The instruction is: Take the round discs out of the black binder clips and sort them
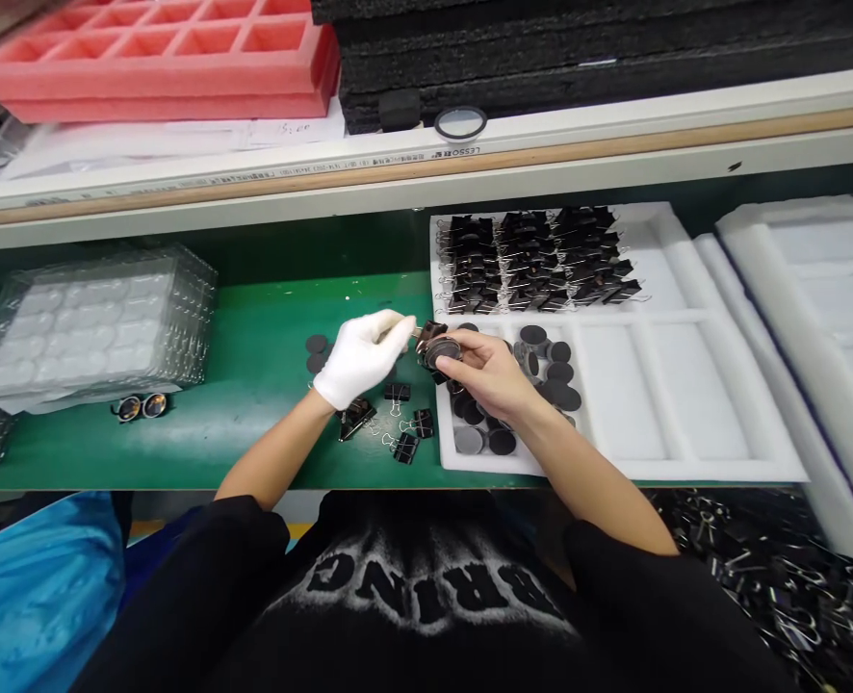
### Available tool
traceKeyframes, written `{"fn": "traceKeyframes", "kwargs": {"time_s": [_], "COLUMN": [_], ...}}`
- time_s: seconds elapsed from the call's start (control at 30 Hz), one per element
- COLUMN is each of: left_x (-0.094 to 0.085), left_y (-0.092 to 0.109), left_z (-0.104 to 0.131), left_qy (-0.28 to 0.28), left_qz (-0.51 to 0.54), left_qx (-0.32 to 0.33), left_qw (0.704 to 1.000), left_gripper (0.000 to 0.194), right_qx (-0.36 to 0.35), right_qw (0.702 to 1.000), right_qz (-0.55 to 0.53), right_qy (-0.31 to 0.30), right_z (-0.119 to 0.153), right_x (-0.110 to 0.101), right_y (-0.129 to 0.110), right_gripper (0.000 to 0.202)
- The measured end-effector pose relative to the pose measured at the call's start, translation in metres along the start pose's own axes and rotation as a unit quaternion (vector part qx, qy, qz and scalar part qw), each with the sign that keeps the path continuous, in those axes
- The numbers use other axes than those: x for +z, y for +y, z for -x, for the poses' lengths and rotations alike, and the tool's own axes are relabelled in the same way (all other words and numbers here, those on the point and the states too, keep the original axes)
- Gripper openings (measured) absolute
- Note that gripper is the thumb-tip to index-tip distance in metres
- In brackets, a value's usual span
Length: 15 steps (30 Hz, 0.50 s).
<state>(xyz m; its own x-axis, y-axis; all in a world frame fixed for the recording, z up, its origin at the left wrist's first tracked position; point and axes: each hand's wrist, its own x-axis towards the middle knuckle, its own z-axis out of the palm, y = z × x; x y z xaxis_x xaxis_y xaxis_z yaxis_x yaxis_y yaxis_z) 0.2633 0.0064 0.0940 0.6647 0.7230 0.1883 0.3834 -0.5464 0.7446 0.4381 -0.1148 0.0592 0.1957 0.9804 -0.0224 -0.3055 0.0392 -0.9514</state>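
My left hand (364,358), in a white glove, pinches a black binder clip (430,333) by its wire handle side. My bare right hand (495,373) grips a round dark disc with a rim (442,353), and the clip sits against the disc's edge. Whether the clip's jaws are on the disc cannot be made out. Below my hands, several loose binder clips (398,393) lie on the green table (268,337). Dark round discs (560,393) fill a compartment of the white foam tray (618,385), partly behind my right hand.
Rows of clipped pieces (528,260) fill the tray's back compartment. Stacked clear plastic trays (94,327) stand at left, near two round lens pieces (142,407). A shelf edge (253,197) crosses above, with red foam (159,82) on it. Many clips (788,587) lie at lower right.
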Motion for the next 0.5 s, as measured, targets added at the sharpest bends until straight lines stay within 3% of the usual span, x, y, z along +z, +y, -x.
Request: {"fn": "traceKeyframes", "kwargs": {"time_s": [0.2,0.5], "left_x": [-0.017,-0.033], "left_y": [0.008,0.007], "left_z": [0.01,0.012], "left_qy": [-0.09,-0.105], "left_qz": [-0.167,-0.112], "left_qx": [-0.003,0.002], "left_qw": [0.982,0.988], "left_gripper": [0.037,0.043], "right_qx": [-0.028,0.001], "right_qw": [0.997,0.991], "right_qz": [0.051,0.132], "right_qy": [-0.052,-0.037], "right_z": [0.003,0.002], "right_x": [0.003,-0.01], "right_y": [-0.003,-0.014], "right_gripper": [0.024,0.028]}}
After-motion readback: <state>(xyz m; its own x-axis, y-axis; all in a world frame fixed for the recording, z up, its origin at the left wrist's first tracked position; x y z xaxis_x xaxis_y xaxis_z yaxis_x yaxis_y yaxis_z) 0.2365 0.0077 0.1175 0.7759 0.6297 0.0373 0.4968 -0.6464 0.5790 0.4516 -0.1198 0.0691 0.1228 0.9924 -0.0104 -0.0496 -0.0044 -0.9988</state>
